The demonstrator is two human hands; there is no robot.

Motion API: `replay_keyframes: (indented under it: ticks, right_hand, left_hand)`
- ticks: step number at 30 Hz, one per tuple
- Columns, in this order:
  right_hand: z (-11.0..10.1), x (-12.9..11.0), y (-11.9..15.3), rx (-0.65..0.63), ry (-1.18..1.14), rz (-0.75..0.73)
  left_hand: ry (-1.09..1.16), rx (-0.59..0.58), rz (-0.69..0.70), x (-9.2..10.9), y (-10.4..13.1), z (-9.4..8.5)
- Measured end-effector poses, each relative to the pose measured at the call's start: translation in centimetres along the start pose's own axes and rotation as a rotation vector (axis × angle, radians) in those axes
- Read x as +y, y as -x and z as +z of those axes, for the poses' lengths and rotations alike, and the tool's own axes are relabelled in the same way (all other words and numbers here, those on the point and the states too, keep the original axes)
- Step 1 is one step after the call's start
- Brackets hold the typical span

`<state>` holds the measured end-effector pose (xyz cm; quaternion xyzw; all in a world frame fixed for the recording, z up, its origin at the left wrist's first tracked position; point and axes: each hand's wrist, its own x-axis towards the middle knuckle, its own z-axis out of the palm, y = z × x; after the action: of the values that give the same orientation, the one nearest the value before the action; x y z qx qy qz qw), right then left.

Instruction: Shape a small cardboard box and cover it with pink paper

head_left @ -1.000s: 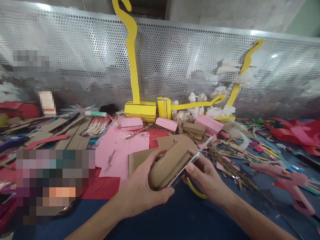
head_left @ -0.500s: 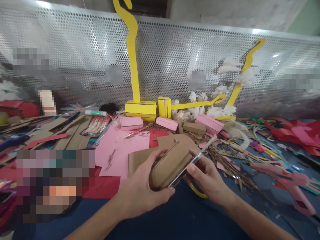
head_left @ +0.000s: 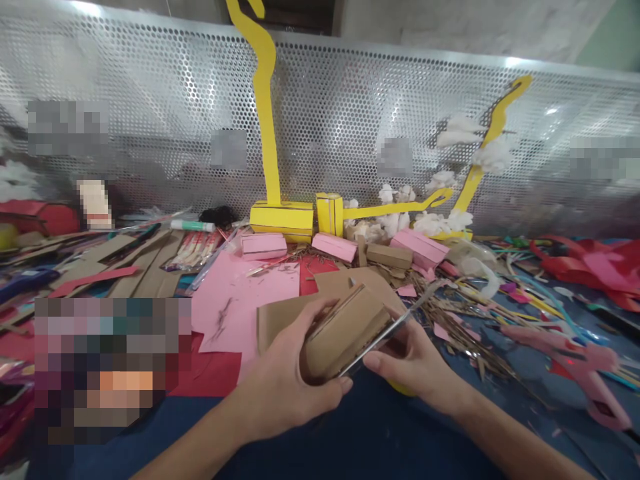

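My left hand (head_left: 285, 377) is wrapped round a brown cardboard box (head_left: 345, 333) with angled sides, its thumb along the lower edge. My right hand (head_left: 417, 360) grips a long, thin, shiny metallic tool (head_left: 387, 337), which lies slanted along the box's right end. The tool's far end points up and right and is blurred, so I cannot tell exactly what it is. Something yellow (head_left: 401, 388) shows under my right hand. Beneath the box are a flat cardboard sheet (head_left: 275, 317) and pink paper (head_left: 220, 300).
Yellow card boxes (head_left: 281, 219) with tall strips stand before a perforated metal panel (head_left: 165, 133). Small pink boxes (head_left: 263, 246) line up in front. A pink glue gun (head_left: 583, 363) lies right, near cardboard scraps (head_left: 450, 313). Cardboard strips (head_left: 155, 263) are piled left.
My right hand has shifted slightly right and down, and the metallic tool has slid with a flatter slant. The box has turned slightly in my left hand. Less of the yellow item shows.
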<state>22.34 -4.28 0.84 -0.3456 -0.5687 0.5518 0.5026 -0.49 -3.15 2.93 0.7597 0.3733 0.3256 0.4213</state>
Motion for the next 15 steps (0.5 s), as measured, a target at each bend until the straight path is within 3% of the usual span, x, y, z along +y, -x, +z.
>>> replay_keyframes:
  ticks: [15]
  right_hand:
    - [0.19,0.47,0.22,0.074,0.066,-0.050]
  left_hand:
    - [-0.002,0.006,0.015,-0.03,0.03,0.03]
